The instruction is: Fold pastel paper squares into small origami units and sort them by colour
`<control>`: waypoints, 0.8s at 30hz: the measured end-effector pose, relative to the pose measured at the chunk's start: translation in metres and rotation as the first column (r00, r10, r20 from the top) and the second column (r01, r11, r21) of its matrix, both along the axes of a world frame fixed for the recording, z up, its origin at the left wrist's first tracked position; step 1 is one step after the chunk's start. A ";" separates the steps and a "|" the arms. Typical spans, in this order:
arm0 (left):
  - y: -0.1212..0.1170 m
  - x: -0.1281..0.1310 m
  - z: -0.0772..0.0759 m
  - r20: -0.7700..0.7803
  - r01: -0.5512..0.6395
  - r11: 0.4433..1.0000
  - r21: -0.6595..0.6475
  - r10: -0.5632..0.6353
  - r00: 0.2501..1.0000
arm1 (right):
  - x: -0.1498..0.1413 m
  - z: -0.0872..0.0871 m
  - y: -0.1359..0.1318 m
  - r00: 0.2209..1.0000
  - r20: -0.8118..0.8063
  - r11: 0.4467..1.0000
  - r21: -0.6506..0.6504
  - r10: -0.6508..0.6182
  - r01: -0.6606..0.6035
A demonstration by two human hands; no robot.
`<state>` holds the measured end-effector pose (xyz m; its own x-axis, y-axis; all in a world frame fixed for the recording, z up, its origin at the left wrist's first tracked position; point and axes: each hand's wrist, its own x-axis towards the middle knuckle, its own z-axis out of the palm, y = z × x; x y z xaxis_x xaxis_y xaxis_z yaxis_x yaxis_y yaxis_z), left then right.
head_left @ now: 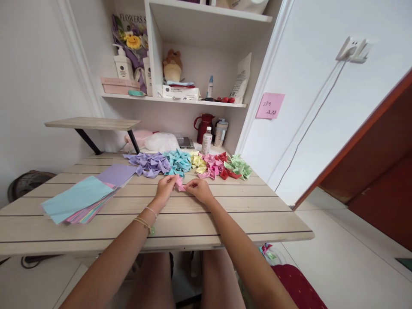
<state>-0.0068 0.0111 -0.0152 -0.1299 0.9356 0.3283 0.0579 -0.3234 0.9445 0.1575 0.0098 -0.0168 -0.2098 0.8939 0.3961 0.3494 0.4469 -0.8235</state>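
A small piece of folded pink paper is held between my two hands, a little above the slatted table. My left hand pinches its left side, and the fingertips of my right hand grip its lower right edge. Just beyond lie heaps of folded paper pieces sorted by colour: purple pieces, blue pieces, yellow pieces, pink pieces, red pieces and green pieces. The exact shape of the held piece is too small to make out.
Left of my hands lies a fanned stack of coloured paper sheets. A clear bottle, a dark red jug and a tumbler stand behind the heaps. A small raised shelf stands at the back left.
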 end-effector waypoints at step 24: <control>-0.002 0.005 0.002 0.084 0.147 0.987 -0.059 -0.142 0.986 | -0.002 -0.004 0.003 0.947 -0.320 0.987 -0.151 0.005 -0.056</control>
<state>-0.0022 0.0087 -0.0134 -0.0145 0.9654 0.2603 -0.0607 -0.2607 0.9635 0.1553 0.0129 -0.0204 -0.1244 0.9449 0.3030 0.0467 0.3106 -0.9494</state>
